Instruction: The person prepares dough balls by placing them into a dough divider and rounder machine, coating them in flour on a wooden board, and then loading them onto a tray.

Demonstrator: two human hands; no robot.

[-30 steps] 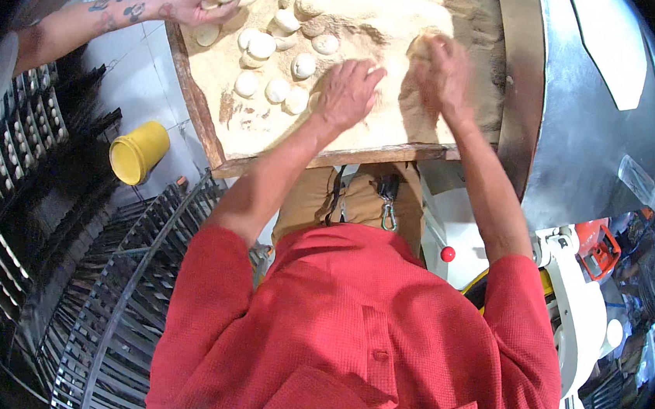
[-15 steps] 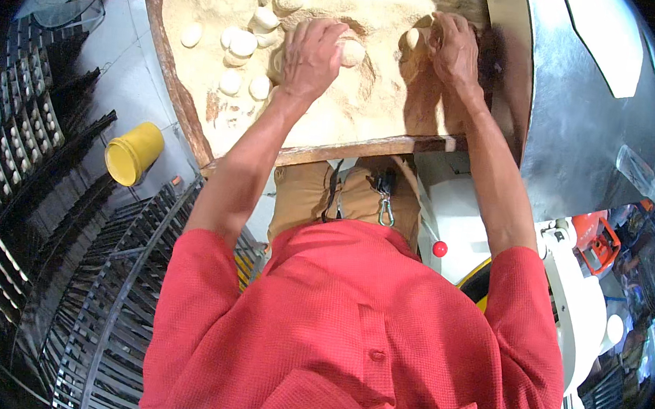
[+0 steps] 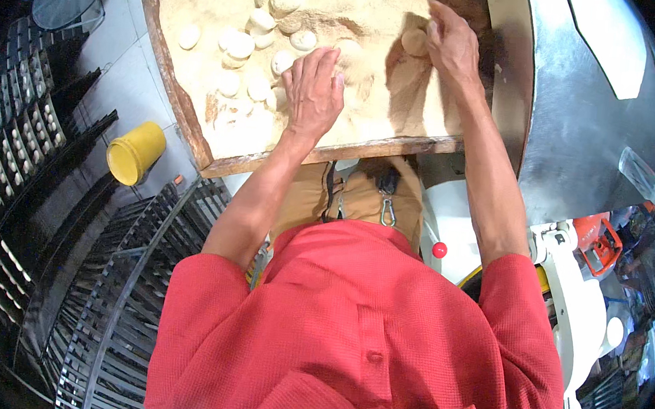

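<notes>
Dough ball point(image 3: 414, 41) sits under the right hand point(image 3: 452, 44), on floured board point(image 3: 194, 127).

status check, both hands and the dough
Left hand flat on floured board, open. Right hand cupping a dough ball. Loose dough balls left of both hands.

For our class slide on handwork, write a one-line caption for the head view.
Left hand presses flat on a floured wooden tray; right hand grips a pale round dough ball.
</notes>
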